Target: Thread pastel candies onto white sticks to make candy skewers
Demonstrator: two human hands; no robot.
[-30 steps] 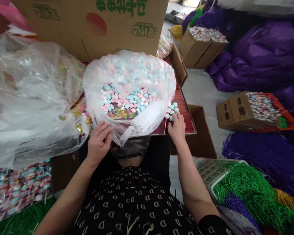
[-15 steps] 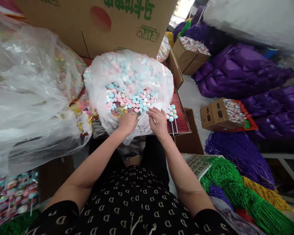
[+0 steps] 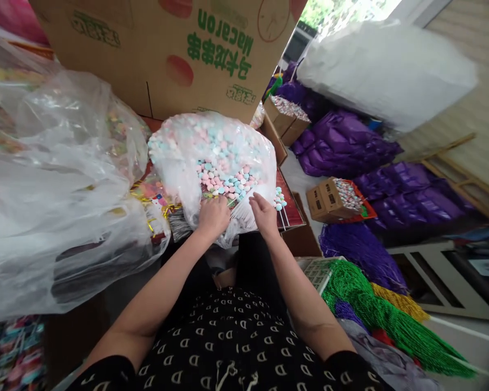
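Pressing into the front of a clear plastic bag (image 3: 212, 141) of pastel pink, blue and white candies, the left hand (image 3: 214, 217) sits palm-down at the bag's 6 o'clock edge, its grip curled over the plastic; whether it pinches anything, I cannot tell. The right hand (image 3: 264, 214) lies just beside it, grip loosely spread, its fingertips (image 3: 256, 200) near a bundle of white sticks (image 3: 242, 212). Both forearms reach in from 6 o'clock. The bag rests on a red-brown worktop (image 3: 290, 214), beside a small cluster of candies on sticks (image 3: 280, 200) at 3 o'clock, where a narrow strip of the worktop lies open before its edge. A large cardboard box (image 3: 146, 60) stands at 12 o'clock, a bulging clear plastic sack (image 3: 52, 184) crowds 9 o'clock, and purple bundles (image 3: 342, 146) and green bead strands (image 3: 375, 309) lie past the edge at 2 and 4 o'clock.
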